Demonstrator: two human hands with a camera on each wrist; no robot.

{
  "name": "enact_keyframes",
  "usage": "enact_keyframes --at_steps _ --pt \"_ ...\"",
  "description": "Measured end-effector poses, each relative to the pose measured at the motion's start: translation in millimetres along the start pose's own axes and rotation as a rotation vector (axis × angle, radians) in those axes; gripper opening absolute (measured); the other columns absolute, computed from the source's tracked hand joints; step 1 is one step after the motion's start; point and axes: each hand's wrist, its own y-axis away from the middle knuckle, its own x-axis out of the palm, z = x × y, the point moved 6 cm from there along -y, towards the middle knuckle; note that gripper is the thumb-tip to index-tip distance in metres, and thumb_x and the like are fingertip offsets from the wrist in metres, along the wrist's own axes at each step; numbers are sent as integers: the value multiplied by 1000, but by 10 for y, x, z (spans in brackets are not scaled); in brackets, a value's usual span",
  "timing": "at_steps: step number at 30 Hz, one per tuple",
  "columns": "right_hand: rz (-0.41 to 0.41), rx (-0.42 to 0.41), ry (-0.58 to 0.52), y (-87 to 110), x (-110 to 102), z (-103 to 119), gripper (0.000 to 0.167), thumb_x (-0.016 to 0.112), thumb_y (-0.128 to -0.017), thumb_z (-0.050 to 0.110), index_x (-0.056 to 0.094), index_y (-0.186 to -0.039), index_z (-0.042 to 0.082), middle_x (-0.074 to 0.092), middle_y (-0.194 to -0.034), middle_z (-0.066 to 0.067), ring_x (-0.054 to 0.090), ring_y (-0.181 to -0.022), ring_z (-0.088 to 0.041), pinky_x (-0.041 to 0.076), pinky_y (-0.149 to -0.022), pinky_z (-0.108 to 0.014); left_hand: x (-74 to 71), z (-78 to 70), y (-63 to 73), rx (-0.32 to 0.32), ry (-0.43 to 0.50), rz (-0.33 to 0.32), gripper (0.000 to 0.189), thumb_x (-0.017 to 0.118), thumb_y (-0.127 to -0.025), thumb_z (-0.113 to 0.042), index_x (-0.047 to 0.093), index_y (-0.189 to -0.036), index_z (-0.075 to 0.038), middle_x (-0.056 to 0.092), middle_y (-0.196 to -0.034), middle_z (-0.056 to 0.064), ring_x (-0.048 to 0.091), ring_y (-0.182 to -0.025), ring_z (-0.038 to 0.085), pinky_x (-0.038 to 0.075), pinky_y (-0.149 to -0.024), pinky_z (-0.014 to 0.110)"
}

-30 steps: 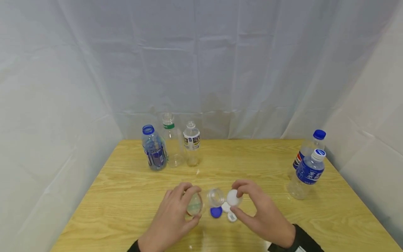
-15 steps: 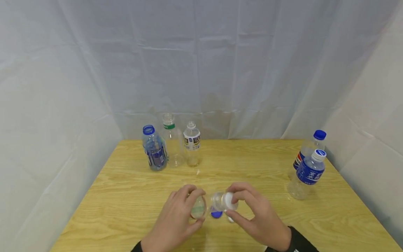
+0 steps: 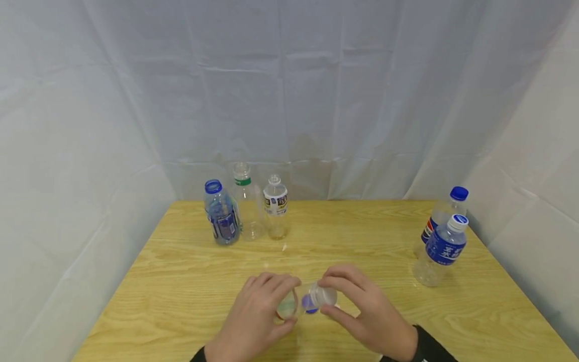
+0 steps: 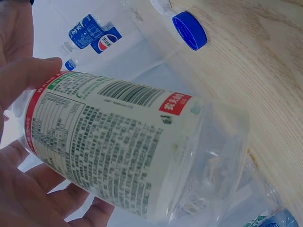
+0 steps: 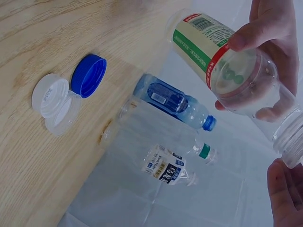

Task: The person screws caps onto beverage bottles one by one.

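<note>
My left hand (image 3: 255, 317) grips a clear plastic drink bottle (image 4: 123, 146) round its body, tilted with the neck to the right. Its label is white, green and red. At the bottle mouth, my right hand (image 3: 368, 311) pinches a whitish cap (image 3: 326, 295) between thumb and fingers. In the right wrist view the ridged neck end of the bottle (image 5: 239, 71) lies right at the right fingertips. Below on the table are a blue cap (image 5: 88, 75), a white cap (image 5: 50, 94) and a translucent cap (image 5: 65, 116), lying close together.
Three uncapped bottles stand at the back left: a blue-tinted bottle (image 3: 221, 216), a clear bottle with a green neck band (image 3: 250, 211) and a white-labelled bottle (image 3: 275, 206). A blue-capped bottle (image 3: 456, 203) and a white-capped bottle (image 3: 441, 251) stand at the right. Pale sheeting (image 3: 289, 100) surrounds the wooden table (image 3: 172, 281).
My right hand has brought the cap leftward from beside the bottle onto its mouth. My left hand has shifted slightly right and down with the bottle.
</note>
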Motion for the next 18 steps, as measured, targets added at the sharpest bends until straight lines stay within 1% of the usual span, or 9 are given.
enact_keyframes --at_steps 5,10,12,14,18 --pt "52 27 -2 19 -3 -22 44 77 -90 12 61 -131 12 57 -128 -3 56 -112 -14 48 -97 -18 3 -6 6 -12 11 14 70 95 -63 -33 66 -126 -25 70 -119 -9 61 -105 10 52 -83 35" --pt "84 53 32 15 -19 -38 40 77 -91 21 62 -127 17 59 -123 2 59 -105 -9 50 -92 -15 10 -7 8 -18 28 29 68 95 -63 -32 66 -124 -27 70 -118 -11 61 -103 9 51 -81 35" --pt "81 67 67 12 -27 -43 38 78 -91 26 63 -125 18 60 -118 5 59 -98 -5 50 -86 -12 14 -17 5 -8 22 28 67 95 -63 -32 66 -124 -27 70 -118 -11 60 -102 10 51 -81 35" --pt "70 79 103 7 -34 -44 37 78 -90 30 64 -122 17 60 -110 8 58 -89 -1 50 -79 -9 21 -31 0 5 14 29 67 95 -64 -32 66 -124 -27 69 -118 -11 60 -102 10 51 -81 35" --pt "38 73 186 -4 -32 -40 31 75 -92 34 67 -118 18 58 -92 11 50 -73 3 43 -64 -5 35 -69 -14 31 9 36 66 94 -65 -33 66 -124 -27 69 -118 -11 60 -103 10 49 -80 34"
